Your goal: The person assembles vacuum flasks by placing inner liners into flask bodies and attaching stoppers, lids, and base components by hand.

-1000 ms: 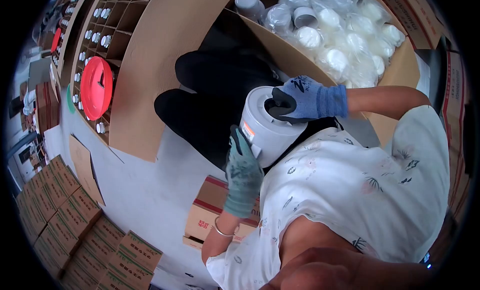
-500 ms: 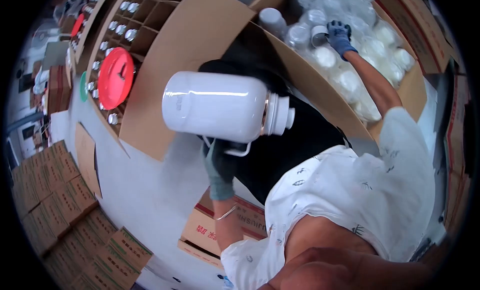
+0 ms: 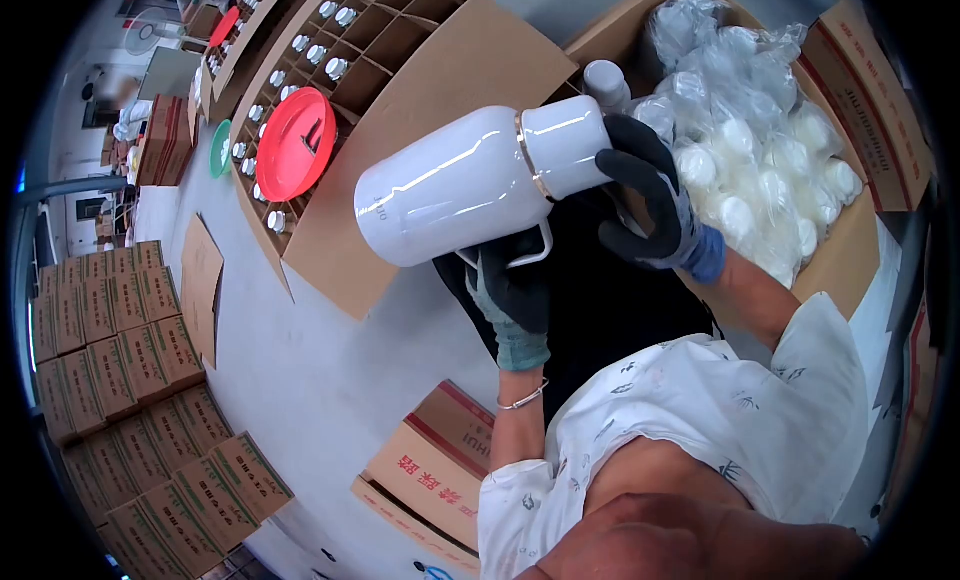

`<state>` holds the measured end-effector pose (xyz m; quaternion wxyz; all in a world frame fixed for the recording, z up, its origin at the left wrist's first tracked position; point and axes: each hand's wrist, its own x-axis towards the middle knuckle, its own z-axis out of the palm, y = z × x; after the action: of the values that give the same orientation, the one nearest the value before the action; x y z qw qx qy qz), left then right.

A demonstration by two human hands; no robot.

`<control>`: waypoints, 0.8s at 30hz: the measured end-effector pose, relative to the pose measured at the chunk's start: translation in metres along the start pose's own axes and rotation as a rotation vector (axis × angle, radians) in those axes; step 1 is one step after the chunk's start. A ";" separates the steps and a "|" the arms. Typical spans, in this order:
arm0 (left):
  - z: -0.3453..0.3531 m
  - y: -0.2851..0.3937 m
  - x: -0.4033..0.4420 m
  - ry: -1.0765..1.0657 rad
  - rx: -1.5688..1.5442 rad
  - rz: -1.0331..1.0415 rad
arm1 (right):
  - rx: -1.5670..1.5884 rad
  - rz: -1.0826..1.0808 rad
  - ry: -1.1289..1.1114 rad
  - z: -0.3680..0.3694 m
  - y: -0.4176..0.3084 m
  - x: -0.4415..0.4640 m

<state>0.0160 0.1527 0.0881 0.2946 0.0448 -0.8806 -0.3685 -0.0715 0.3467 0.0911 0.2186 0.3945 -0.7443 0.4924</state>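
Note:
A glossy white insulated jug (image 3: 450, 185) with a gold ring lies tilted in front of me. My left hand (image 3: 513, 285), in a grey-green glove with dark palm, is closed round its white handle (image 3: 546, 245). A white cup lid (image 3: 566, 145) sits on the neck end. My right hand (image 3: 655, 200), in a blue and black glove, is at the lid's end. Its bent fingertips touch or nearly touch the lid's edge, while the thumb is spread away below.
An open carton (image 3: 845, 265) at right holds bagged white cup lids (image 3: 740, 140). At left, a divided carton (image 3: 400, 45) contains several silver-capped bottles, with a red round tray (image 3: 290, 165) on top. Stacked brown boxes (image 3: 130, 370) stand lower left; another box (image 3: 430, 470) lies near my left arm.
My right hand has come from the carton of lids to the jug. A cup lid now covers the stopper that showed before. The jug has tilted and shifted right with my left hand.

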 end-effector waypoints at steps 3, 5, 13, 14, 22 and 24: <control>-0.010 -0.003 -0.003 -0.034 -0.079 0.015 | -0.183 -0.151 -0.073 -0.017 0.026 0.010; -0.017 -0.001 -0.005 -0.091 -0.090 0.011 | 0.044 -0.102 -0.010 -0.011 0.022 0.030; -0.056 -0.024 -0.017 -0.109 -0.242 -0.166 | 1.966 1.339 -0.248 0.051 -0.007 -0.011; -0.062 -0.025 -0.017 -0.111 -0.251 -0.180 | 2.007 1.381 -0.320 0.056 -0.014 -0.016; -0.077 -0.021 0.017 -0.147 -0.341 -0.195 | 2.106 1.542 -0.618 0.053 -0.009 -0.032; -0.078 -0.018 0.033 -0.158 -0.400 -0.199 | 2.010 1.519 -0.475 0.048 -0.009 -0.015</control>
<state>0.0296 0.0817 0.1352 0.1901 0.0431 -0.8016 -0.5652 -0.0527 0.3070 0.0653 -0.6460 -0.0587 -0.1048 0.7538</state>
